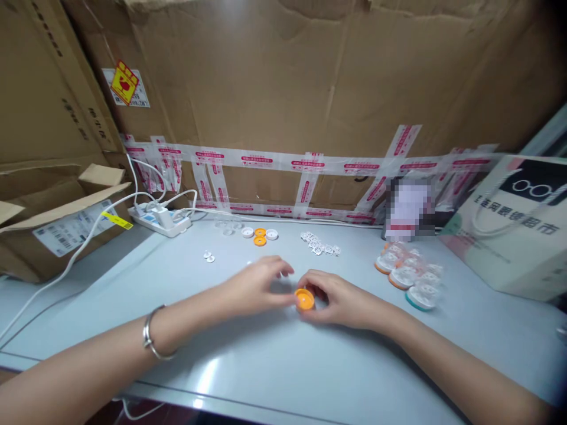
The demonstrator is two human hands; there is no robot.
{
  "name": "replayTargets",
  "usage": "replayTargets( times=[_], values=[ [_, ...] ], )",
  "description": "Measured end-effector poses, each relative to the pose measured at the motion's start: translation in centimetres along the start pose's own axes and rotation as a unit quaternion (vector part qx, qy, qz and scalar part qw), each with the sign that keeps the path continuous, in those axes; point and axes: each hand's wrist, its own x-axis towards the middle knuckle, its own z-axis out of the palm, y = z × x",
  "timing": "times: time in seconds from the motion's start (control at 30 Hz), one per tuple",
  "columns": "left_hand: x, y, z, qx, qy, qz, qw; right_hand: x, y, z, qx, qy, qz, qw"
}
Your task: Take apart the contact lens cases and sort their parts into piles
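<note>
An orange round cup-like part (305,300) is held between the thumb and fingers of my right hand (334,298), near the middle of the table. My left hand (261,286) is just left of it, fingers apart, its thumb tip at the part's left edge. Behind the hands lie orange rings (260,241) with white rings (271,235) on either side, and clear round pieces (228,227). White openwork pieces (316,243) form a loose pile further right. Two small white discs (210,258) rest at the left.
Several clear-topped assemblies with orange or teal bases (420,297) stand at the right, before a paper bag (514,230). A power strip (162,219) with white cables and an open carton (57,221) are at the left. Large cardboard (283,88) walls the back.
</note>
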Motion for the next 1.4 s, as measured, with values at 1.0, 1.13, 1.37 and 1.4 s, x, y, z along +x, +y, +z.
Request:
replayTargets(
  times=[1.0,1.13,1.37,1.4],
  values=[
    [0.3,-0.2,4.4,-0.086,0.046,-0.137,0.986,1.1,1.0,1.1,0.259,0.073,0.103,0.958],
    [0.3,-0.2,4.3,-0.096,0.038,-0.145,0.984,1.1,1.2,0.7,0.271,0.087,0.117,0.952],
    [-0.4,-0.5,4.2,-0.114,0.041,-0.112,0.986,5.3,2.5,0.1,0.077,0.209,0.108,0.969],
    [-0.5,-0.5,4.2,-0.113,0.043,-0.109,0.987,6.3,2.6,0.1,0.028,0.210,0.094,0.973]
  ],
)
